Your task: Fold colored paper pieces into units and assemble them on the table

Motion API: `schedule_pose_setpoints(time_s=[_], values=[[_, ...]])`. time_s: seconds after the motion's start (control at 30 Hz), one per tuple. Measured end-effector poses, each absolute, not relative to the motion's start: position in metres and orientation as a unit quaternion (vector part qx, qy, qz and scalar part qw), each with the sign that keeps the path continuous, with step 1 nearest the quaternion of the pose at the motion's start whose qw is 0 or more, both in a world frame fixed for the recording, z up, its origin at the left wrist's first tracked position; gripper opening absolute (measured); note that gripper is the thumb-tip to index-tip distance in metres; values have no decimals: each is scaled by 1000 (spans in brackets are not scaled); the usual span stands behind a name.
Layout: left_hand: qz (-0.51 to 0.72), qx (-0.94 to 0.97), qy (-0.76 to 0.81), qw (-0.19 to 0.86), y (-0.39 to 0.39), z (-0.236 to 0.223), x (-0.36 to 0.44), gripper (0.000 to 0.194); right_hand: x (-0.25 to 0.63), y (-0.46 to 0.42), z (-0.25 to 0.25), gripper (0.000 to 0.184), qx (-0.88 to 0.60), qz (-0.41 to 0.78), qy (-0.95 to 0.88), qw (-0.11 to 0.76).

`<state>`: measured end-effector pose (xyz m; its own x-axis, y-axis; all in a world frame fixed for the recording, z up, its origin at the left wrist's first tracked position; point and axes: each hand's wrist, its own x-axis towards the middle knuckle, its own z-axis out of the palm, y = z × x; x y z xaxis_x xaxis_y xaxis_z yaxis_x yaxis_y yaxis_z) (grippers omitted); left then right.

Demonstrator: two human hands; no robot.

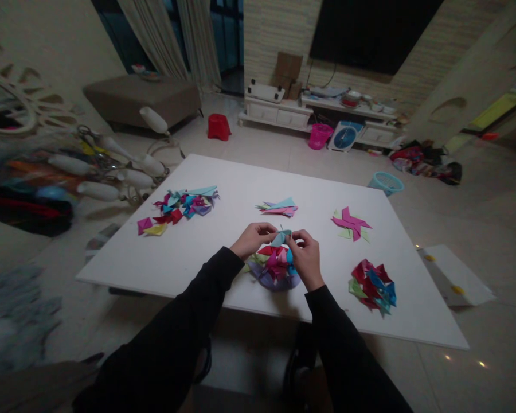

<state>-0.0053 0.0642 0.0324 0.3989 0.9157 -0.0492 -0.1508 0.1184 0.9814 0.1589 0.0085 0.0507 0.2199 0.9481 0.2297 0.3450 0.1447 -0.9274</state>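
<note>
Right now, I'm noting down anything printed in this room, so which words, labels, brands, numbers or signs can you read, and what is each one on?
None can be read.
Held paper piece: no writing that I can make out.
Fan: too small and blurred to read any label.
Cardboard: too dim and small to tell.
Television: dark screen, no readable brand.

White table (pixel 236 178); teal folded paper (pixel 281 237); pinwheel paper (pixel 348 222) magenta (lime beneath); stool (pixel 219 127) red; sleeves (pixel 163 330) black.
</note>
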Motion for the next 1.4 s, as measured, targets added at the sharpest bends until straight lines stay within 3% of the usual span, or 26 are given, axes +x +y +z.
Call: schedule_pose_setpoints(time_s=[1.4], values=[[363, 581, 355, 636, 70, 35, -16, 35, 163, 7, 53, 15, -554, 221, -651, 470]])
